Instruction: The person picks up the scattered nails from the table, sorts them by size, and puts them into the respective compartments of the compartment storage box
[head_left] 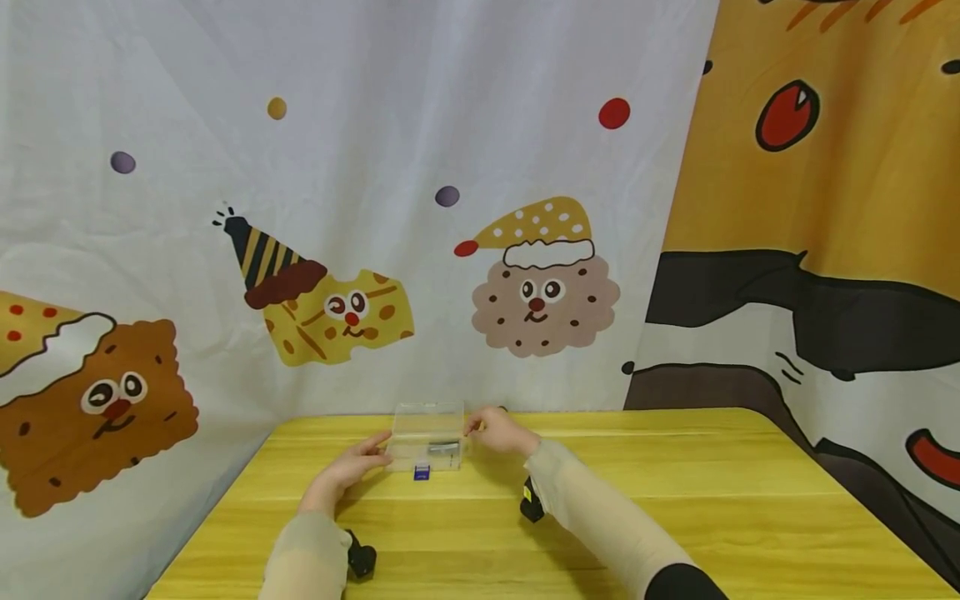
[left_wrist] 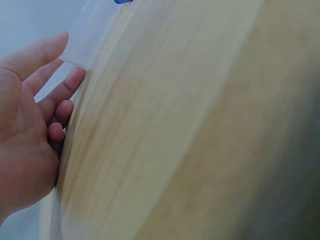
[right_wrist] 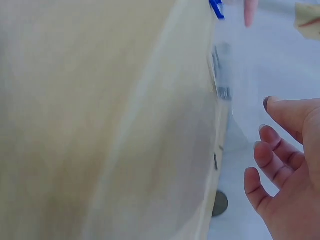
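A clear plastic box [head_left: 405, 457] with a blue latch [head_left: 422, 472] lies at the far side of the table, its lid [head_left: 429, 417] raised at the back. Grey metal pieces [head_left: 444, 447] lie in its right part. At the box's left side my left hand [head_left: 352, 464] rests, thumb and fingers extended, fingertips right at the edge. My right hand [head_left: 498, 431] hovers by the right side of the box. In the right wrist view its fingers [right_wrist: 270, 159] are loosely bent, with nothing seen between them and the thumb.
The wooden table [head_left: 675, 483] reaches back to a cartoon-printed curtain [head_left: 375, 125]. A dark round object [right_wrist: 220, 204] and a small thin metal piece [right_wrist: 215, 161] lie near my right hand. Black devices [head_left: 361, 557] are worn at both wrists.
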